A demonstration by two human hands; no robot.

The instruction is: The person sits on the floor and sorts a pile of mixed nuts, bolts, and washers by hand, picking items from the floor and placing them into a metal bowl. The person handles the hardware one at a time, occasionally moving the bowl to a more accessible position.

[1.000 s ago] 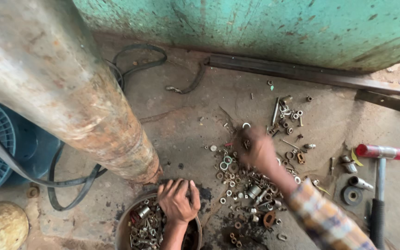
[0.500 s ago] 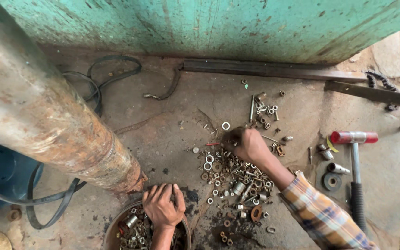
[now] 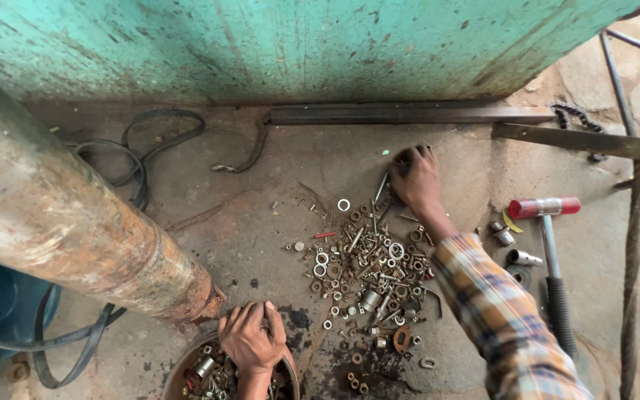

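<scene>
Head view: the right hand [image 3: 418, 178] reaches far out to the top edge of the scattered pile of nuts, washers & bolts [image 3: 368, 267] on the concrete floor [image 3: 246, 215]. Its fingers are curled down on small pieces near a long bolt [image 3: 381, 188]; I cannot tell if something is already pinched, as the fingertips are hidden. The left hand [image 3: 253, 339] rests on the rim of the round metal bowl [image 3: 187, 370], fingers bent over the hardware inside, w/ nothing clearly held.

The step, I judge, is picking pieces from the floor pile. The next move calls for a firm pinch on one small part w/o dragging its neighbours.

A red-headed hammer [image 3: 546, 222] lies to the right, well apart from the pile. A rusty pipe [image 3: 61, 222] lies at left.
</scene>
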